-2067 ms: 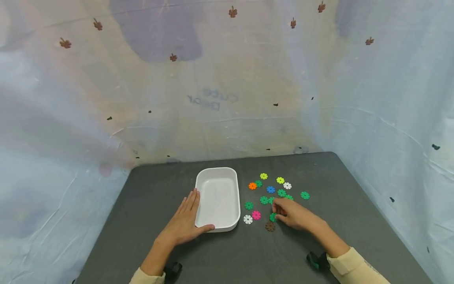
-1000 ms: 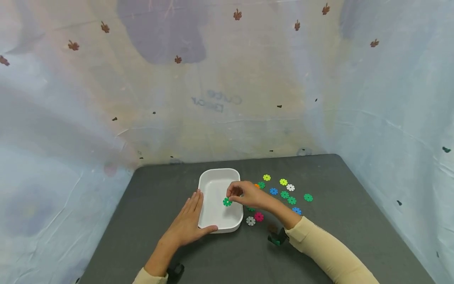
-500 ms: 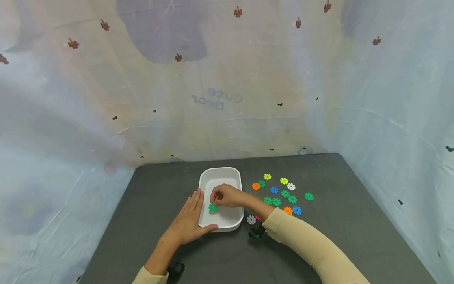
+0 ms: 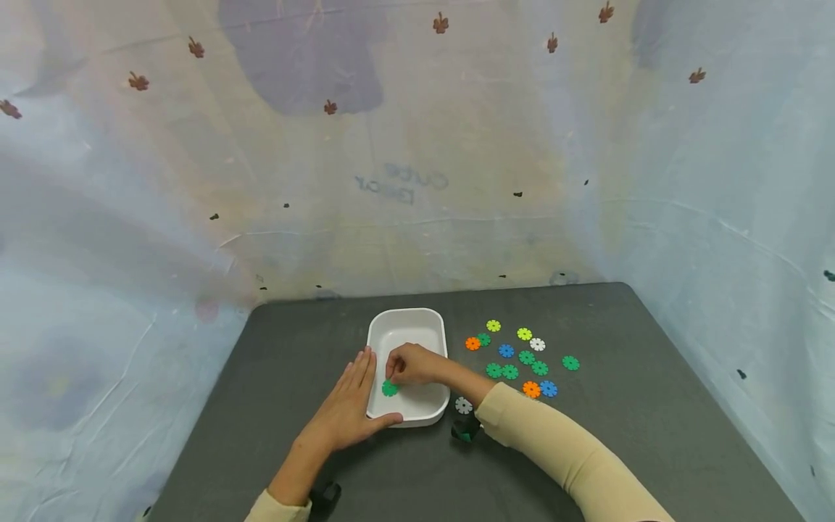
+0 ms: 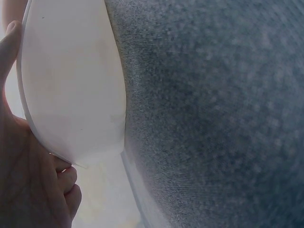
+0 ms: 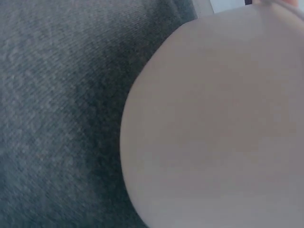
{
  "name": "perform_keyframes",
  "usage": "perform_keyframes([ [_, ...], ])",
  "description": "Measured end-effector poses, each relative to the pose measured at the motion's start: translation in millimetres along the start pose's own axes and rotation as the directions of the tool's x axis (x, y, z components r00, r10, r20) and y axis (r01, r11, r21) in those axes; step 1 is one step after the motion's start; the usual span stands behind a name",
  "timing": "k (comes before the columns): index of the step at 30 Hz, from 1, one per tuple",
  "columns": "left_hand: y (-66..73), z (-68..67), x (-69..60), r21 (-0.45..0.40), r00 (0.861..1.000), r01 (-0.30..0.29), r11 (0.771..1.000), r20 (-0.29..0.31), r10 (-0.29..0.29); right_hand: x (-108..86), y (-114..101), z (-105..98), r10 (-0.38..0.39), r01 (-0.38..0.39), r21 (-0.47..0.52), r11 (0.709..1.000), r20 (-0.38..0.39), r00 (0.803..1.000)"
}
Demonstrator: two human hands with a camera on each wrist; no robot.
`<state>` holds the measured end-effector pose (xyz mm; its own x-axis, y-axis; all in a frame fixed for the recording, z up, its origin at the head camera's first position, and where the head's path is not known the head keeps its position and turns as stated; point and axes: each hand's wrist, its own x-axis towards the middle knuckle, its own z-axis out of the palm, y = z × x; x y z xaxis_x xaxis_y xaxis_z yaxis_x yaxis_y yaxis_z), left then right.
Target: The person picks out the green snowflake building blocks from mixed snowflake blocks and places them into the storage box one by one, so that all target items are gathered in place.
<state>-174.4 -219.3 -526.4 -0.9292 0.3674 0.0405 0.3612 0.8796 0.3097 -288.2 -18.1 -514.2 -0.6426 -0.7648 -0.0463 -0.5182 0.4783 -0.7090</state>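
Observation:
A white rectangular tray (image 4: 417,328) lies on the dark table. My left hand (image 4: 339,406) rests along its left side, fingers straight against the wall and thumb over the near edge. In the left wrist view, the thumb and several fingers touch the tray (image 5: 71,85). Over the inside of the tray, my right hand (image 4: 412,364) pinches a green notched disc (image 4: 390,388) low near the tray's floor; whether the disc touches the floor I cannot tell. The right wrist view shows mostly the tray's outer wall (image 6: 213,123), with that hand's work hidden.
Right of the tray lie several loose notched discs: green (image 4: 570,363), yellow (image 4: 493,326), blue (image 4: 549,388), orange (image 4: 531,390) and white (image 4: 537,344). A greyish one (image 4: 464,405) sits close to the right forearm. A pale sheet (image 4: 404,239) hangs behind the table (image 4: 306,326).
My right hand has picked up the green disc from the scattered ones, carried it left over the tray and lowered it inside. The left hand stays at the tray's side.

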Motion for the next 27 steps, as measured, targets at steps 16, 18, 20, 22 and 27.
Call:
perform_keyframes([
  [16,-1.3,2.6,0.4,-0.01,1.0,0.025,1.0,-0.003,-0.025,-42.7,-3,-46,-0.064,0.063,-0.012,0.998,-0.144,0.988],
  [18,-0.5,2.5,0.5,-0.009,0.999,0.031,0.999,-0.009,-0.031,-52.7,-2,-53,-0.057,0.055,-0.017,0.998,-0.159,0.986],
  [20,0.2,2.3,0.4,-0.013,0.999,0.034,0.999,-0.014,-0.035,-62.2,0,-60,-0.05,0.047,-0.023,0.999,-0.175,0.983],
  [22,0.7,2.0,0.7,-0.011,0.999,0.045,0.999,-0.003,-0.045,-71.5,5,-65,-0.04,0.036,-0.028,0.999,-0.194,0.98],
  [27,1.9,0.7,1.4,-0.02,0.998,0.055,0.998,0.008,-0.054,-91.3,20,-72,-0.022,0.021,-0.005,1.0,-0.252,0.968],
])
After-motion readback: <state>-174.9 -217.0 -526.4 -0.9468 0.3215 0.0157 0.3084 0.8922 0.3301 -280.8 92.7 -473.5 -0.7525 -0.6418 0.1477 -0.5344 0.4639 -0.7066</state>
